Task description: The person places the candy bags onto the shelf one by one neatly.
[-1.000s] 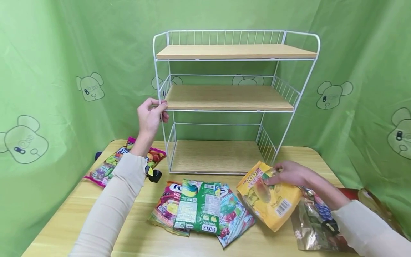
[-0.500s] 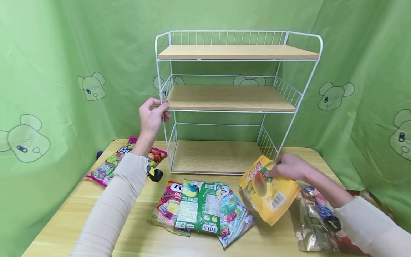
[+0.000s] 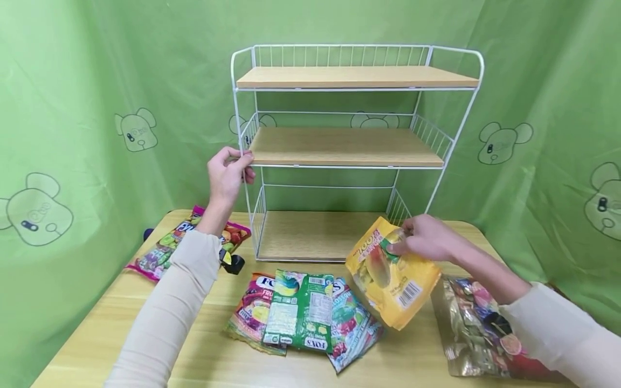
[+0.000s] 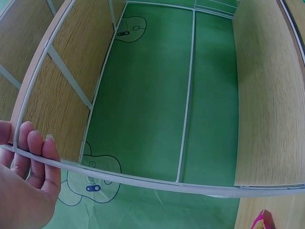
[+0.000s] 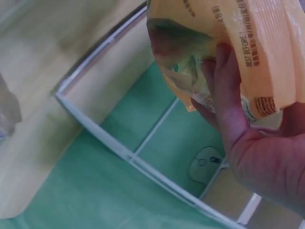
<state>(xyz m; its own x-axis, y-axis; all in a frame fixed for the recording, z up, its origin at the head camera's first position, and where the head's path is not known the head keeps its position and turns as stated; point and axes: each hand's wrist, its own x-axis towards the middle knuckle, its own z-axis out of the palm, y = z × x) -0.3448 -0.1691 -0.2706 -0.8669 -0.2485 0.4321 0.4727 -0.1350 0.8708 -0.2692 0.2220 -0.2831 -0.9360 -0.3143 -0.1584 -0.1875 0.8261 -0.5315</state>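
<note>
My right hand (image 3: pixel 427 237) grips the upper right part of a yellow mango candy bag (image 3: pixel 388 275), with the thumb on its printed front. In the right wrist view the fingers spread over the back of the candy bag (image 5: pixel 252 52). The bag is tilted and overlaps the front right of the bottom shelf in the head view. At the left front post of the white wire shelf rack (image 3: pixel 346 166), my left hand (image 3: pixel 227 175) holds the corner of the middle shelf. In the left wrist view, the fingers of the left hand (image 4: pixel 31 176) curl around the wire frame at the shelf's edge.
Three Fox's candy bags (image 3: pixel 303 312) lie overlapping in front of the rack. A pink-edged candy bag (image 3: pixel 170 245) lies at left, partly behind the left forearm. Under the right forearm is a silvery-brown bag (image 3: pixel 475 334) on the wooden table (image 3: pixel 121 323). Green cloth surrounds everything.
My right hand has lifted the mango candy bag up and slightly left, toward the bottom shelf. More of the silvery-brown bag shows now. My left hand keeps its hold on the rack.
</note>
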